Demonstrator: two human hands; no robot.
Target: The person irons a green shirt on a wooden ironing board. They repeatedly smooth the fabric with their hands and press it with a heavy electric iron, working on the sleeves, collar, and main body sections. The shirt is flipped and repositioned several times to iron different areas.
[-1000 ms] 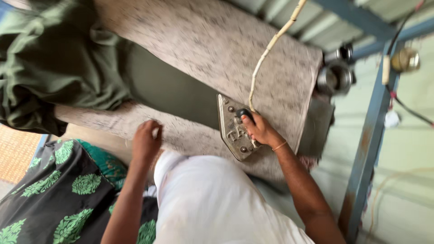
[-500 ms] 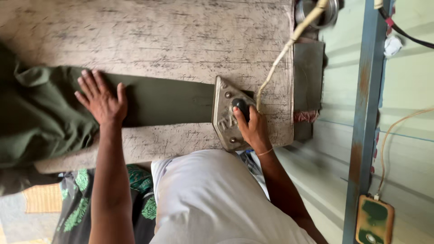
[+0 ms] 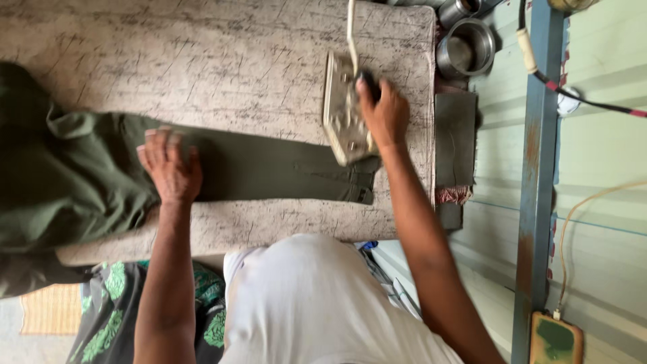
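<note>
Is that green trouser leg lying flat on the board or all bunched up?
Flat: the trouser leg lies stretched along the padded board, left hand pressing it, iron at its hem. Only the rest, at left, is bunched.

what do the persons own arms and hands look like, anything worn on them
Both arms are bare from the elbow down to the hands, with no sleeves reaching the forearms and no gloves. The left hand shows no ring or band. The right hand is bare too; any wrist band cannot be made out here. A white garment covers the body between the arms.
</note>
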